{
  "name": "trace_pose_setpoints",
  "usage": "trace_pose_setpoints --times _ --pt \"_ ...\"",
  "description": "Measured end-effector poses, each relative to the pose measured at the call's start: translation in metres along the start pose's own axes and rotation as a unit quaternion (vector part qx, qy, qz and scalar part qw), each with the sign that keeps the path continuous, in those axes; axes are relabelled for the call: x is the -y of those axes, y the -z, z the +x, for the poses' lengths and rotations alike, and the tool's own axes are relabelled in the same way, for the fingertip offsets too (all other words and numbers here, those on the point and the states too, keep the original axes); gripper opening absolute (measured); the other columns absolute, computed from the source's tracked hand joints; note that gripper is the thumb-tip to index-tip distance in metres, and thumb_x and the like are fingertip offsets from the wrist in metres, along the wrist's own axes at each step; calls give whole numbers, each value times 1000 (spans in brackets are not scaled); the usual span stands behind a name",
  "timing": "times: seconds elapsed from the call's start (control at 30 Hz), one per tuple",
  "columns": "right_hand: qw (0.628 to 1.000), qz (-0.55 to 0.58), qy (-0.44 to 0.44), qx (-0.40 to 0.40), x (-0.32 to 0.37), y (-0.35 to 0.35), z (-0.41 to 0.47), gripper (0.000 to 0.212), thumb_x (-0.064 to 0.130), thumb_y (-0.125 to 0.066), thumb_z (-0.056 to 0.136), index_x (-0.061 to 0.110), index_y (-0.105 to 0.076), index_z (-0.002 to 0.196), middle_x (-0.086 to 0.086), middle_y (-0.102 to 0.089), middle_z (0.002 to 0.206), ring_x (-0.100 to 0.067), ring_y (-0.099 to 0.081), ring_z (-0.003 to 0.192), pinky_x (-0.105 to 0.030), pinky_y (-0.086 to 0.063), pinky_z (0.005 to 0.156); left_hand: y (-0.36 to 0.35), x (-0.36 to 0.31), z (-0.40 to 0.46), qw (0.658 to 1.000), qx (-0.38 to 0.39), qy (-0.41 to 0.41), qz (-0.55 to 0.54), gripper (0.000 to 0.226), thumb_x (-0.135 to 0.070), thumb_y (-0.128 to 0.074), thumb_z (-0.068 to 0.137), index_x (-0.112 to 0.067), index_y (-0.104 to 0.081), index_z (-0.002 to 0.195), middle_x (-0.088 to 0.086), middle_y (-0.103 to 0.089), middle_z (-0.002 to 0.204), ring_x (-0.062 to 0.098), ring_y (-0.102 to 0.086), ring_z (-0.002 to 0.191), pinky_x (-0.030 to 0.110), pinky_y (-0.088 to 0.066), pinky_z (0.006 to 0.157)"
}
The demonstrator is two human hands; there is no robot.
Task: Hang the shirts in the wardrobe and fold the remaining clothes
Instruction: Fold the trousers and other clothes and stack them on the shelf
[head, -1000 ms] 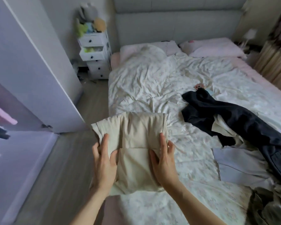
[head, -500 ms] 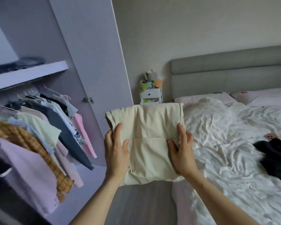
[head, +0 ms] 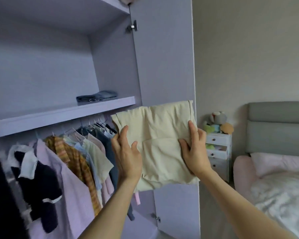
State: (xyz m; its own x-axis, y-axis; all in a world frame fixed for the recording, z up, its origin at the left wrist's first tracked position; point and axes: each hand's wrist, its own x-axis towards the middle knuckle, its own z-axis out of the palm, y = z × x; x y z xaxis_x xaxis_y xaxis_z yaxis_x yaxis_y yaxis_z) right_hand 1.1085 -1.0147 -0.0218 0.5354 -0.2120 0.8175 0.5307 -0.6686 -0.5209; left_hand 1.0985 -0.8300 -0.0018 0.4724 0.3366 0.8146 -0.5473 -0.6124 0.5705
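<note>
Both hands hold a folded cream garment (head: 162, 135) up in front of the open lilac wardrobe (head: 41, 66). The left hand (head: 128, 157) grips its left edge, thumb on the front face and fingers behind the cloth; the right hand (head: 194, 152) grips the right edge the same way. Above and to the left of the left hand, folded denim (head: 97, 97) lies on the wardrobe shelf (head: 59, 114). Below that shelf, left of the left hand, shirts (head: 79, 161) hang on hangers from the rail. Right of the right hand stands a white bedside drawer unit (head: 219, 152) with soft toys (head: 217, 123) on top, and beyond it a bed (head: 280, 195) with pink pillows.
</note>
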Motion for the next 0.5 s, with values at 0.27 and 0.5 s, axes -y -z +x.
trace_pose_setpoints --times 0.27,0.5 --pt "979 164 75 94 -7 -135 142 62 16 -52 94 14 -20 147 -1 -27 119 4 -33 85 -7 -25 85 -19 56 137 991 -60 24 116 54 -1 -59 87 -13 -43 137 14 -38 127 27 -44 117 21 -31 94" --pt "945 237 72 213 29 -263 227 65 31 -47 96 28 -10 149 0 -26 127 -8 -43 88 -20 -31 86 1 106 241 963 -103 46 246 54 -6 -55 91 -20 -37 140 8 -34 131 26 -44 117 31 -40 81"
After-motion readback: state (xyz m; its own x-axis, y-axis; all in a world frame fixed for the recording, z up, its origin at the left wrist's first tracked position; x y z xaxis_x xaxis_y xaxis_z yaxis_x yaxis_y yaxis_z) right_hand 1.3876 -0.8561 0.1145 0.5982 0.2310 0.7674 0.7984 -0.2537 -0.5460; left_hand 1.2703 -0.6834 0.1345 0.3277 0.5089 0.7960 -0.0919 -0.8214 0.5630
